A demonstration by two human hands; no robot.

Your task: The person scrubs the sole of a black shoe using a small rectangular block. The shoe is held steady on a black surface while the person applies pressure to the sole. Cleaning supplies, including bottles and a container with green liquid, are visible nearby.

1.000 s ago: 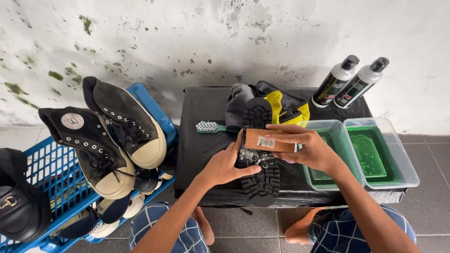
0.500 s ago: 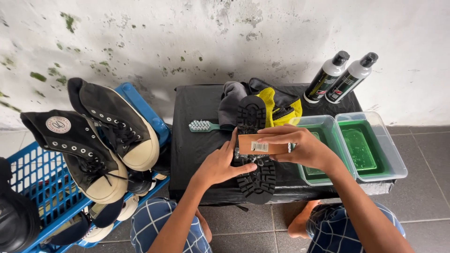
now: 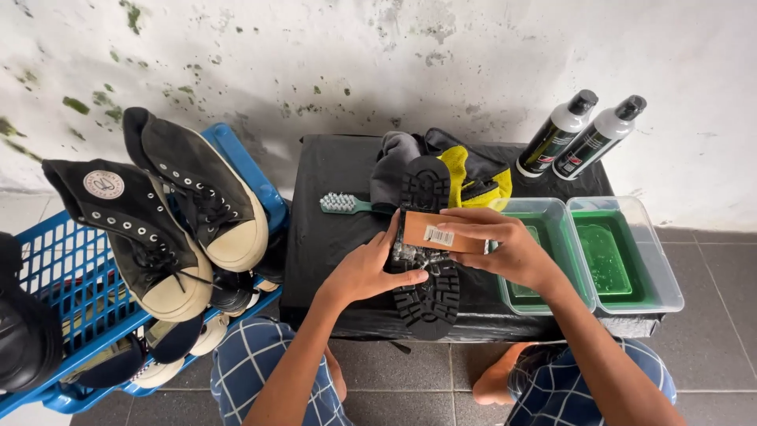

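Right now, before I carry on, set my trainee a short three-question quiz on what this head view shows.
1. True or false: the right hand holds the wooden brush against the upturned black sole.
2. Which hand steadies the sole from the side? A) left hand B) right hand C) neither
3. Fill in: the two clear tubs hold ____ liquid.

Key:
1. True; its fingers wrap over the brush's back.
2. A.
3. Green. The tubs sit side by side on the black-covered table, below two bottles, with a green toothbrush further left.
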